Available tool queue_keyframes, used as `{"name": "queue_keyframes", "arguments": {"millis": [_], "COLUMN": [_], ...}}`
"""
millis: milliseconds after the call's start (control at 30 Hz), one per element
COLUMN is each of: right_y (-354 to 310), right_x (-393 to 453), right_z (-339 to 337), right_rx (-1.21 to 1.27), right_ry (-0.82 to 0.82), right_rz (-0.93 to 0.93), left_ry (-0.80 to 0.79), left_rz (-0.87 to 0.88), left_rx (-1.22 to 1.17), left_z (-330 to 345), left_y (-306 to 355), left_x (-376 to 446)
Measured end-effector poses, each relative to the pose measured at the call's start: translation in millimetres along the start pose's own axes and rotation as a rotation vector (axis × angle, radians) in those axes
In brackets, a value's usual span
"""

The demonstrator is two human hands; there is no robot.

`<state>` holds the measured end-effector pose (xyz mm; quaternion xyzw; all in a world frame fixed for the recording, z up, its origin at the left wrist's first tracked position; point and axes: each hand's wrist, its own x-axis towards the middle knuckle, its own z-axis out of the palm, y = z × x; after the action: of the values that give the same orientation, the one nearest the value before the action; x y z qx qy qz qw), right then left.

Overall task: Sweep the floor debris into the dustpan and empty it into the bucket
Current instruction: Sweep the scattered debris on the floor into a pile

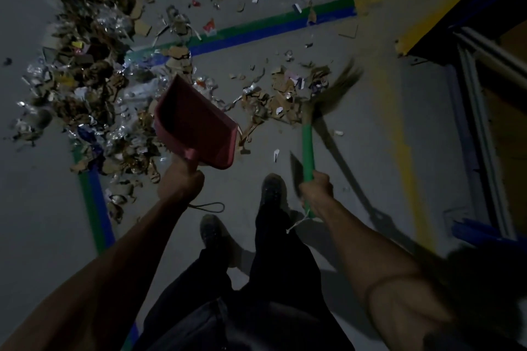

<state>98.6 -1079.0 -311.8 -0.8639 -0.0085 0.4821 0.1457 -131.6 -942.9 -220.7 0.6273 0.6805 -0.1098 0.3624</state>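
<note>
Fingers of the left hand [180,179] curl round the dustpan [196,128] handle; a thin black cord loops out from under that wrist. Fingers of the right hand [316,189] wrap the green handle of the broom [308,148], with a pale string hanging below the fist. No writing can be read on either tool, and the scraps are too small and blurred to show any print.

Dustpan is red, held off the floor [370,137] and tilted, its long axis running from the hand toward 11 o'clock, open mouth facing up and left. Broom runs from the fist toward 12 o'clock; its bristles fan toward 1 o'clock, blurred, at the edge of a small debris [85,88] patch. The main heap of cardboard bits and foil lies from 9 to 11 o'clock, beyond the dustpan. Green-and-blue tape [256,28] crosses the floor at 12 o'clock; a yellow line [399,137] runs at 3 o'clock beside a blue rack [473,122]. Two dark shoes [272,188] stand between the arms.
</note>
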Motion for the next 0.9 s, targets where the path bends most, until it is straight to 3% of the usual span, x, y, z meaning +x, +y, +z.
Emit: {"name": "queue_keyframes", "arguments": {"millis": [233,467,633,900], "right_y": [-53.2,-64.4,-17.4,90.7], "right_x": [-6.4,-34.5,-84.8,-148.0], "right_z": [44.3,46.6,44.2,73.5], "right_rx": [-0.251,-0.474,-0.291,0.355], "right_ry": [-0.111,-0.142,-0.060,0.209], "right_rz": [-0.216,-0.427,-0.399,-0.054], "left_ry": [0.033,0.024,-0.025,-0.130], "left_rz": [-0.216,-0.222,-0.135,-0.079], "left_rx": [-0.023,-0.101,-0.130,-0.109], "left_z": [10.6,3.1,-9.0,-2.5], "left_y": [-24.0,-47.7,-72.8,-105.4], "left_x": [1.6,-3.7,-13.2,-33.2]}}
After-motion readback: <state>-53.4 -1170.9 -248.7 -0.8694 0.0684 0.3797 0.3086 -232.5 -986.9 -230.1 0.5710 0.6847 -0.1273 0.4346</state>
